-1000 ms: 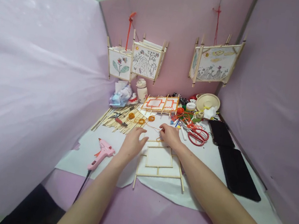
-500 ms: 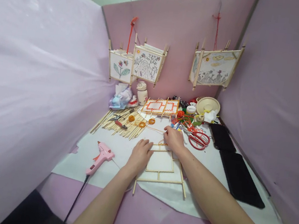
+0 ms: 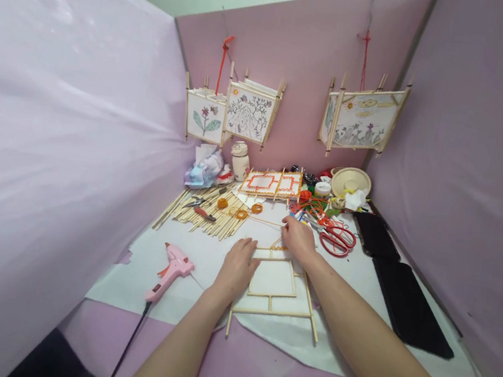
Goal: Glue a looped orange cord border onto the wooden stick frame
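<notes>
A frame of thin wooden sticks [image 3: 271, 312] lies flat on the white cloth, with a smaller rectangle inside it. My left hand [image 3: 240, 265] rests on the frame's upper left corner, palm down and fingers stretched out. At its far side, my right hand [image 3: 299, 240] pinches an orange cord [image 3: 268, 222] between closed fingers. The cord runs left to small orange coils [image 3: 241, 214]. A short wavy piece of orange cord [image 3: 277, 248] lies along the frame's far stick, partly hidden by my right hand.
A pink glue gun [image 3: 171, 271] lies at left, its cable trailing off the front. Behind are loose sticks [image 3: 221, 228] with pliers [image 3: 204, 214], and a decorated panel [image 3: 271, 183]. Red-handled scissors [image 3: 337, 241] and black flat objects [image 3: 408, 306] lie right. Paper lanterns [image 3: 248, 112] hang above.
The view has shifted slightly, so everything sits a little lower in it. My right hand still pinches the cord beside the frame's far stick, and my left hand stays on the frame.
</notes>
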`<action>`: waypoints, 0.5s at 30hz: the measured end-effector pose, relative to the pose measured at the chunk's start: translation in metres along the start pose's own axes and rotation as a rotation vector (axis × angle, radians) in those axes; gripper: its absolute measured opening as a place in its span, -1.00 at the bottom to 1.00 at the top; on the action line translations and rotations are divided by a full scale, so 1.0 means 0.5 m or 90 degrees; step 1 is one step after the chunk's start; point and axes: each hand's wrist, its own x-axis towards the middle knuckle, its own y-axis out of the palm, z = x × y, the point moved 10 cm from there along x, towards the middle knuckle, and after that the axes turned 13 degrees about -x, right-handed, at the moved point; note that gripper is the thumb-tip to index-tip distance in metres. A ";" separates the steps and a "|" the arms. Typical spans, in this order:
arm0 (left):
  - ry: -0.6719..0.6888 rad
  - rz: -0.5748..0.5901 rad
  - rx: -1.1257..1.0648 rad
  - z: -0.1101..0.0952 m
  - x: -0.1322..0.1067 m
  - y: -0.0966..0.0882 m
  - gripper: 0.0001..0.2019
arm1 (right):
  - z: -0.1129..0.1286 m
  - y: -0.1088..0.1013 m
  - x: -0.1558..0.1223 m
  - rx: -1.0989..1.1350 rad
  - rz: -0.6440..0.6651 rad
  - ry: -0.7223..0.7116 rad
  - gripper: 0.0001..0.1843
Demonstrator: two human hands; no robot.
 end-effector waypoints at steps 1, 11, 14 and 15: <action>0.000 -0.001 -0.004 0.002 0.000 0.000 -0.57 | -0.001 0.001 0.000 0.000 0.001 0.002 -0.68; -0.019 -0.024 -0.007 -0.009 -0.006 -0.023 -0.56 | -0.003 0.005 -0.001 0.012 0.006 0.003 -0.69; -0.024 -0.077 0.004 -0.009 -0.026 -0.085 -0.57 | -0.004 0.005 0.000 0.013 0.010 0.003 -0.70; -0.037 -0.103 0.012 -0.001 -0.040 -0.116 -0.57 | -0.004 0.006 0.000 0.012 0.012 0.003 -0.70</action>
